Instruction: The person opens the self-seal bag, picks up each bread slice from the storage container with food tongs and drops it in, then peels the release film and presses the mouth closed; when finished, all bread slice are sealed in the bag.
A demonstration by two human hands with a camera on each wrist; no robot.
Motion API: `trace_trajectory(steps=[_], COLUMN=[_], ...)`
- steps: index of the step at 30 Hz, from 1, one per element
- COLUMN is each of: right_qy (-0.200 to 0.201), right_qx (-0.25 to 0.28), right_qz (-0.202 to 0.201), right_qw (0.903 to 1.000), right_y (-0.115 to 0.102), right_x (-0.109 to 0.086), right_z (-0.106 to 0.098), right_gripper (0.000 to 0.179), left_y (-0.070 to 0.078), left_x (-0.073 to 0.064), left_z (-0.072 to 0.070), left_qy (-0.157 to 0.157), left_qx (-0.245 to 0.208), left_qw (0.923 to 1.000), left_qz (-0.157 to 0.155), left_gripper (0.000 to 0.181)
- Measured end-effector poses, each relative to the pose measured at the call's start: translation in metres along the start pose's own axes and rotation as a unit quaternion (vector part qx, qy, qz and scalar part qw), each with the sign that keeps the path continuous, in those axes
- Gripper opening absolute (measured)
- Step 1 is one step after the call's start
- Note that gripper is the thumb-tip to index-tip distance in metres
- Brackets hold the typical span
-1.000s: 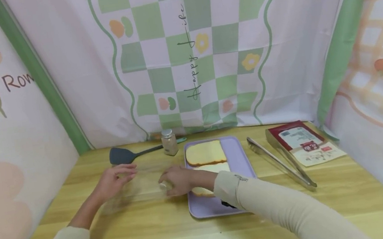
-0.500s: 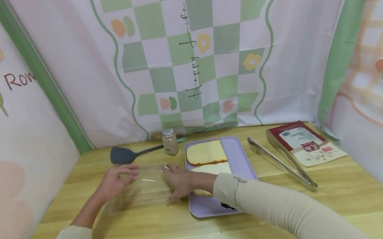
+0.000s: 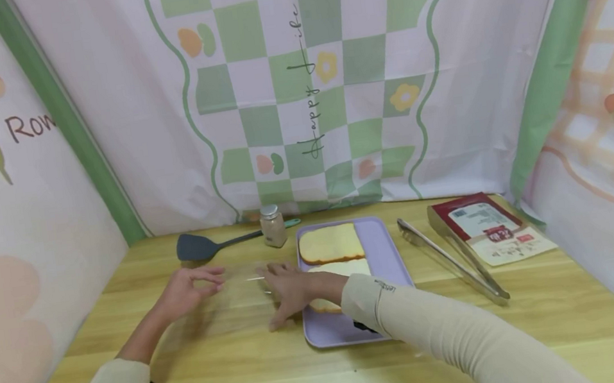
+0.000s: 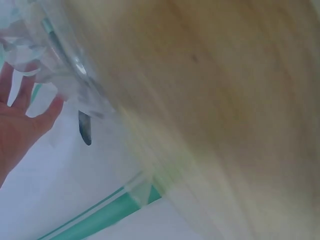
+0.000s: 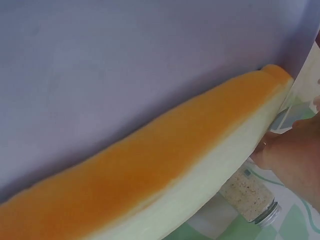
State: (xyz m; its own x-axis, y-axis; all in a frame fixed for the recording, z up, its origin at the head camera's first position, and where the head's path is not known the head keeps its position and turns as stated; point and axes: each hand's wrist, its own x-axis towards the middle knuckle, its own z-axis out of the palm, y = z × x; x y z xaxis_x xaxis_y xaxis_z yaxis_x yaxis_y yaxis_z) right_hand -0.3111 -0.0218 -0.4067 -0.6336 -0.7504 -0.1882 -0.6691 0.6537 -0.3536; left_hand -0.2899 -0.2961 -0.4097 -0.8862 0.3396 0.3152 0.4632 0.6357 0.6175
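Observation:
My left hand (image 3: 189,291), its fingers spread and fairly straight, is at the left side of a see-through plastic thing (image 3: 242,300) on the table. In the left wrist view this clear plastic (image 4: 75,65) overlaps the fingertips; its exact kind I cannot tell. Across from it, my right hand (image 3: 290,287) reaches over the left edge of a lilac tray (image 3: 382,253), fingers and thumb spread at the plastic's right side. On the tray lie two thick bread slices (image 3: 330,243); my right forearm partly covers the nearer one. The right wrist view shows a slice's orange crust (image 5: 145,150) close up.
Behind the plastic lie a dark spatula (image 3: 198,247) and a small glass jar (image 3: 273,227) with a metal lid and pale contents. Right of the tray are metal tongs (image 3: 456,262) and a red-and-cream packet (image 3: 492,228). A patterned curtain (image 3: 305,88) hangs behind the table.
My right hand has gone from curled to spread; the small pale round shape seen at its fingers earlier no longer shows. My left hand has barely moved.

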Motion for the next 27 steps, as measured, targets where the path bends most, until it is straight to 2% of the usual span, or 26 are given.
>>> trace_trajectory(steps=[6, 11, 15, 19, 22, 27], right_qy=[-0.024, -0.038, -0.031, 0.003, 0.014, 0.001], right_qx=[-0.013, -0.016, -0.035, -0.082, -0.107, -0.091], right_qz=[0.000, 0.005, -0.007, -0.042, -0.055, -0.049], right_qw=[0.9996, 0.9991, 0.9989, 0.9957, 0.9927, 0.9947], right_y=[0.004, 0.007, 0.009, 0.013, 0.016, 0.020], right_x=[-0.001, 0.000, 0.002, 0.007, 0.008, 0.005], right_z=[-0.001, -0.001, 0.000, 0.000, -0.002, -0.007], right_gripper=[0.119, 0.116, 0.113, 0.106, 0.097, 0.087], left_y=[0.000, -0.001, 0.000, 0.000, -0.001, -0.001], left_x=[-0.001, 0.000, 0.000, 0.000, 0.000, -0.001], left_z=[-0.001, -0.001, -0.001, 0.000, 0.001, 0.001], left_qy=[-0.014, -0.017, -0.017, -0.012, -0.009, -0.008], left_qx=[-0.011, -0.014, -0.018, -0.019, -0.021, -0.022], left_qw=[0.9997, 0.9997, 0.9997, 0.9997, 0.9997, 0.9997], left_qz=[-0.018, -0.008, -0.001, 0.003, 0.004, -0.002], left_gripper=[0.009, 0.009, 0.008, 0.008, 0.008, 0.008])
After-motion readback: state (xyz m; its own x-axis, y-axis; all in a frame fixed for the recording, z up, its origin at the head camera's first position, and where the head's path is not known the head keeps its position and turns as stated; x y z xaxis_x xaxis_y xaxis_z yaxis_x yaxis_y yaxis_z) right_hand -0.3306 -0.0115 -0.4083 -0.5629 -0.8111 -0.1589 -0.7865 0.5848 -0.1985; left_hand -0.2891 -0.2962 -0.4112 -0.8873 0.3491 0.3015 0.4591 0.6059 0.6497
